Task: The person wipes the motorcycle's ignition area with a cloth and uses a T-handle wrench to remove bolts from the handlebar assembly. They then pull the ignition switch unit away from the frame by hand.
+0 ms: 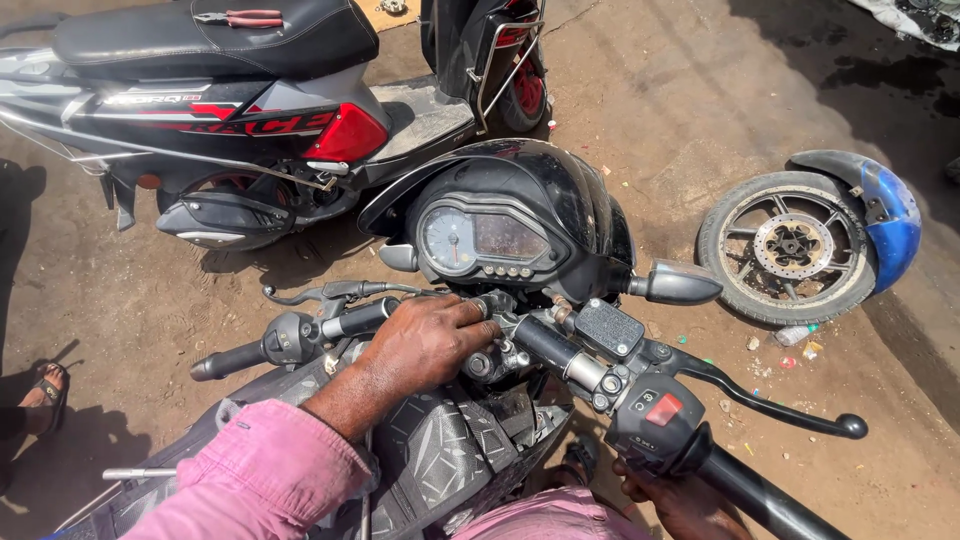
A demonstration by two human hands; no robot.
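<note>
With the left hand point(425, 345) clamped on the handlebar point(520, 335) centre and the right hand's point(680, 500) fingers mostly hidden, so I cannot tell their grip, the motorcycle could tip sideways.

Dirt ground point(680, 110) under the bikes.
A loose wheel point(790, 247) with blue mudguard point(890, 215) lies flat on it, litter scattered beside.

I see a black motorcycle handlebar point(545, 345) running diagonally, left grip far-left, right grip toward the bottom right. Centre clamp area sits just behind the instrument cluster point(480, 240) (round dial plus dark display). Right switch housing point(655, 415) carries a red button; brake lever point(775, 400) juts right, ball-tipped.
</note>
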